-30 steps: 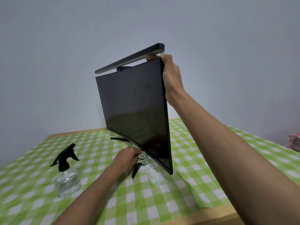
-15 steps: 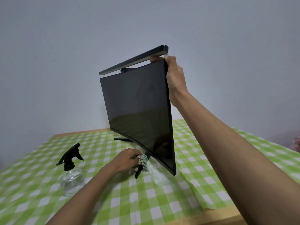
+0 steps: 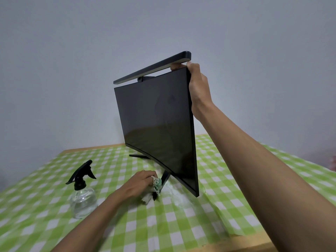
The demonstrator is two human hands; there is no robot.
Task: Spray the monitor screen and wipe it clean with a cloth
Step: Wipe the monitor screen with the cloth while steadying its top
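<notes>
right hand [image 3: 198, 88] clamped on top corner of dark curved monitor [image 3: 158, 124], standing on green-checked tablecloth [image 3: 181, 224] | left hand [image 3: 140, 182] closed on pale crumpled cloth [image 3: 154, 188] by monitor's foot | clear glass spray bottle [image 3: 82, 193] just left, untouched

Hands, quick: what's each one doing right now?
Left hand: closed on the cloth, low by the monitor's stand foot.
Right hand: gripping the monitor at its top right corner.
</notes>
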